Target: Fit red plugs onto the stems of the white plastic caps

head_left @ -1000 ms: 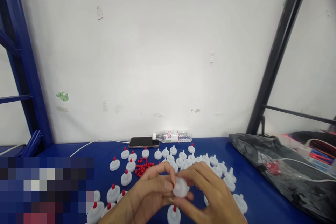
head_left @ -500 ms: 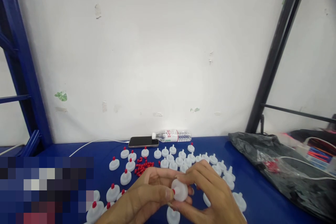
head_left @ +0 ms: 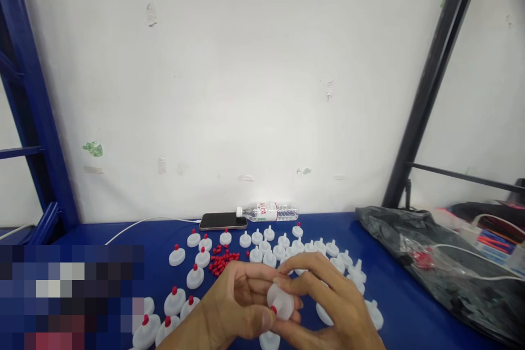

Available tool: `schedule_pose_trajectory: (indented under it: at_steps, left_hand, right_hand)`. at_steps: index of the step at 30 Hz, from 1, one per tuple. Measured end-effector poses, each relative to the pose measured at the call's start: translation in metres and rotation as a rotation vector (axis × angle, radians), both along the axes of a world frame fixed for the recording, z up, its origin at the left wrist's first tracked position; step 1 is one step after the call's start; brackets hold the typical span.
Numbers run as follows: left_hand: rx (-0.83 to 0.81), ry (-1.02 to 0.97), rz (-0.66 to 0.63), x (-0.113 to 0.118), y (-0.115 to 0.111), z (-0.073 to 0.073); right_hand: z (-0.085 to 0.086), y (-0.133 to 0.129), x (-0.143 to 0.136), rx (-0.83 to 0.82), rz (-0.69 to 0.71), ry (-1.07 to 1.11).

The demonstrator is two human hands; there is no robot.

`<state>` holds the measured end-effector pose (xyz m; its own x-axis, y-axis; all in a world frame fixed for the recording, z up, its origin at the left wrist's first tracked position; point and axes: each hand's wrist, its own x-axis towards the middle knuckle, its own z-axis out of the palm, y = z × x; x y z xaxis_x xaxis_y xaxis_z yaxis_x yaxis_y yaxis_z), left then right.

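The left hand (head_left: 229,306) cups a translucent white disc fitting (head_left: 283,298) from behind, its thumb against the small red cap (head_left: 273,310) on the fitting's nozzle. The right hand (head_left: 336,306) grips the same fitting narrowly by its edge, between fingertips and thumb. The fitting is held above the tabletop (head_left: 135,279), its nozzle aimed down and toward the left thumb; a second ago the nozzle pointed more to the left and the left index finger curled over the cap, while now that finger is straightened out behind the disc.

Just below the hands stands another white fitting (head_left: 269,340), its tip now hidden; its red cap showed in the first frame. To the left stand red-capped fittings (head_left: 195,278), near a pile of loose red caps (head_left: 221,265). To the right are uncapped fittings (head_left: 279,252), with one red-capped fitting (head_left: 297,231) at their far side. Farther back, a phone (head_left: 221,221) with a white cable (head_left: 151,219) lies beside a clear bottle (head_left: 268,211) on its side. A black plastic bag (head_left: 385,235) lies at the right. These remain in place.
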<state>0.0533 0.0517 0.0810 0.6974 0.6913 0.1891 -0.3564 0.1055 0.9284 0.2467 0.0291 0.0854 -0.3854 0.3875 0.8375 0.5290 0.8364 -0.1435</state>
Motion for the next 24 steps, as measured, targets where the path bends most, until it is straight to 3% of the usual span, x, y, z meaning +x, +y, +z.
schedule_pose_trajectory:
  at_steps: [4, 6, 8, 10, 12, 17, 24]
  left_hand:
    - [0.012, 0.035, 0.012, -0.003, 0.005, -0.002]
    - [0.095, 0.137, 0.108, -0.007, 0.010, 0.000]
    - [0.279, 0.346, 0.345, -0.015, 0.017, 0.003]
    - [0.557, 0.676, 0.641, -0.026, 0.026, 0.004]
    - [0.788, 0.979, 0.823, -0.037, 0.036, 0.002]
    - [0.882, 1.217, 0.766, -0.056, 0.055, -0.011]
    - [0.933, 1.370, 0.705, -0.050, 0.053, -0.013]
  right_hand:
    - [-0.001, 0.000, 0.002, -0.022, -0.026, -0.011]
    - [-0.004, 0.000, 0.004, -0.062, -0.077, 0.003]
    - [-0.007, 0.002, 0.008, -0.119, -0.139, 0.004]
    - [-0.009, 0.005, 0.012, -0.203, -0.199, -0.034]
    - [-0.010, 0.007, 0.016, -0.343, -0.257, -0.088]
    - [-0.005, 0.004, 0.022, -0.742, -0.378, -0.274]
    - [-0.011, 0.003, 0.027, -0.838, -0.317, -0.425]
